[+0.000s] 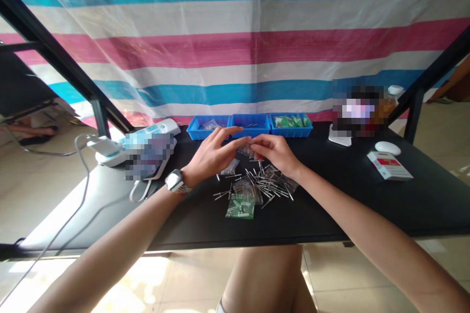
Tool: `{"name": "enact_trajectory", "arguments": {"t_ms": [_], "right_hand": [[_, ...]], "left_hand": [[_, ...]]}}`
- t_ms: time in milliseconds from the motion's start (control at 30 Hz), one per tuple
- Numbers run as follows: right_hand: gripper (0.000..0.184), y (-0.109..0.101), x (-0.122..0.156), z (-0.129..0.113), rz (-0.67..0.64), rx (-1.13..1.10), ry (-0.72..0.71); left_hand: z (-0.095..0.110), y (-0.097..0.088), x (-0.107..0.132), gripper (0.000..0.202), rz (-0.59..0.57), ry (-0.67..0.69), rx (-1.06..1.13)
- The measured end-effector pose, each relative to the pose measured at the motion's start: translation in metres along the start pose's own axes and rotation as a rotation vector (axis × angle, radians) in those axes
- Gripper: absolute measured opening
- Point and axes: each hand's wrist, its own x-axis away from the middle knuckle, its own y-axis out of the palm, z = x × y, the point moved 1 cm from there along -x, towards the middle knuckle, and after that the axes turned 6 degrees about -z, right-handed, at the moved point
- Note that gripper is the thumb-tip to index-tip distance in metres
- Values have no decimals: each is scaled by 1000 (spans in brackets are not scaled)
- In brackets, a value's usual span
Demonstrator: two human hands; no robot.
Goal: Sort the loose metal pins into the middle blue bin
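Observation:
My left hand [215, 152] and my right hand [274, 152] meet at the fingertips above the middle of the black table. A small clear plastic bag [244, 148] is between them, pinched at its upper edge; its contents are too small to make out. One finger of my left hand stretches out above the pinch, while my right fingers are curled together. Below lies a loose pile of silver pop rivets [270, 185], partly over clear bags [249, 190] of small parts. Nearest me is a green-tinted bag [241, 206] with pale pieces. Another clear bag [230, 167] rests under my left hand.
Three blue bins stand along the back: the left bin [194, 132] has a clear bag, the middle bin [240, 120] a few rivets, the right bin [290, 133] green bags. A power strip [163, 128] is left; a cigarette box [389, 166] and white mouse [388, 148] are right.

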Motion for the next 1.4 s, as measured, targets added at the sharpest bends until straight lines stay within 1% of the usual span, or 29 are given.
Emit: {"name": "enact_trajectory", "arguments": {"t_ms": [67,133,167,233,300,367,400,433,467,533,600,700,800,1000,1100,1167,1267,1333,1400], "right_hand": [[40,1,0,-3,-69,-119,65],[39,0,1,-6,-108,-168,101],[38,0,2,-8,-113,-169,108],[37,-3,3,-11,-94,-99,89],[31,-4,4,-14,-55,95,14],[21,-2,7,-16,-64,359,-129],[18,2,8,-17,-102,481,-210],[19,6,10,-17,-155,587,-282],[24,11,12,-17,-216,675,-334],[31,21,17,-14,-320,810,-360],[32,27,20,-10,-384,912,-321],[30,32,23,-5,-441,992,-264],[27,32,22,-2,-411,988,-259],[22,30,17,2,-312,913,-337],[24,25,13,3,-207,788,-345],[24,20,11,3,-97,669,-310],[22,9,5,4,35,499,-197],[19,2,2,6,75,386,-139],[15,-4,-2,9,89,244,-99]], "left_hand": [[-1,-3,0,34,-46,100,-86],[0,-3,-1,31,-37,130,-69],[1,-2,-2,28,-22,117,-37],[-1,2,-3,20,54,18,39],[-7,5,-4,18,174,-182,142],[-19,6,-5,25,269,-405,309],[-26,6,-6,31,305,-490,404],[-34,4,-6,36,342,-551,482],[-41,3,-6,39,382,-597,534],[-55,-1,-5,46,454,-667,608],[-64,-3,-3,54,506,-717,676],[-70,-4,0,65,525,-751,797],[-69,-3,2,63,495,-720,837],[-55,0,3,37,381,-577,643],[-43,3,3,28,283,-485,569],[-33,4,2,28,198,-399,492],[-20,5,2,30,64,-232,308],[-14,5,1,35,-13,-118,200],[-10,7,1,38,-64,-27,125]]}}
